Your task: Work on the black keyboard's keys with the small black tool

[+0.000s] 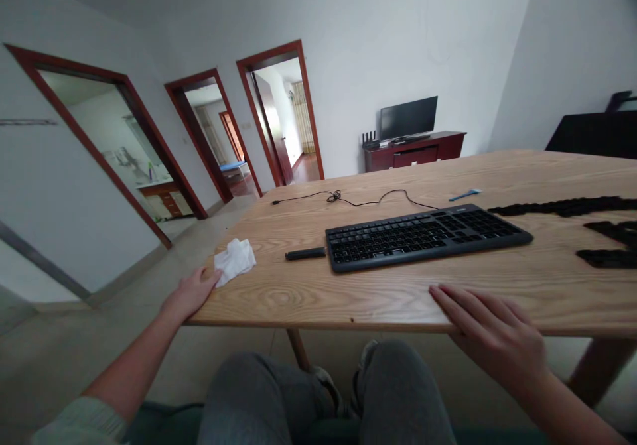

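Observation:
My left hand (pixel 192 294) rests at the table's left front corner, its fingertips against a crumpled white tissue (pixel 235 261). It lies loosely and does not grip the tissue. My right hand (pixel 492 329) lies flat on the front edge, fingers stretched out and holding nothing. Between and beyond both hands is a black keyboard (pixel 423 236), many of its positions looking bare of keycaps. A slim black tool (pixel 305 253) lies by the keyboard's left end, its exact kind unclear. Behind the keyboard runs its thin cable (pixel 363 201), partly knotted.
Dark keycaps (pixel 562 206) appear laid in rows to the right, with another dark group (pixel 612 246) nearer. A small blue brush (pixel 464 194) lies behind the keyboard. All rest on the wooden table (pixel 283 299). Beyond stand a red cabinet (pixel 418 150) and a television (pixel 409 119).

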The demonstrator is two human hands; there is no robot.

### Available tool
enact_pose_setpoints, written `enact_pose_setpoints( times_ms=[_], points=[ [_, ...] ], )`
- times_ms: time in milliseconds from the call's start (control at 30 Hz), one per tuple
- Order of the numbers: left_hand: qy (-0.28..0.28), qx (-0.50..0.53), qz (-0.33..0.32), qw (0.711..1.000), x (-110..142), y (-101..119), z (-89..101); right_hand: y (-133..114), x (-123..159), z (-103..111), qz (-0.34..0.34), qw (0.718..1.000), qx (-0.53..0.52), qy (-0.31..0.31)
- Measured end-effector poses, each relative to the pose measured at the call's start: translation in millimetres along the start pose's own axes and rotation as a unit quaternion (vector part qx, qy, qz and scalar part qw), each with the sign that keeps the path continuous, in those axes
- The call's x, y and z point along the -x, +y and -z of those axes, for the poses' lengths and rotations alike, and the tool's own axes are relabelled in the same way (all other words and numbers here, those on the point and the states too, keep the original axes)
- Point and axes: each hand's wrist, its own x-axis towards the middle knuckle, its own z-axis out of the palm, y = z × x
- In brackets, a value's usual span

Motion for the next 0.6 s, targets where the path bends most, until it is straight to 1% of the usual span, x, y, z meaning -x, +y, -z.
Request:
enact_pose_setpoints(
  times_ms=[67,100,233,300,433,533,600],
  points=[
    [-0.047,0.028,-0.007,0.998,-4,-1,-2.1,-3,2,-2,-0.017,1.0,0.022,-0.006],
    [-0.06,0.036,-0.017,0.997,-6,-3,-4.6,-4,3,-3,-0.022,0.999,0.029,-0.013],
    [-0.063,0.031,-0.052,0.996,-13,-13,-17.2,-5,7,-4,-0.017,0.998,0.047,-0.035],
    [-0.066,0.032,-0.07,0.995,-12,-17,-19.6,-5,8,-4,-0.02,0.997,0.059,-0.038],
    [-0.067,0.056,-0.081,0.993,-6,-16,-12.7,-4,7,-4,-0.01,0.998,0.059,-0.032],
    [-0.057,0.079,-0.056,0.994,-2,-10,-5.3,-1,3,-4,0.004,0.998,0.048,-0.029],
    [-0.054,0.08,-0.037,0.995,0,-4,-3.6,1,1,-4,0.014,0.999,0.041,-0.021]
  ],
)
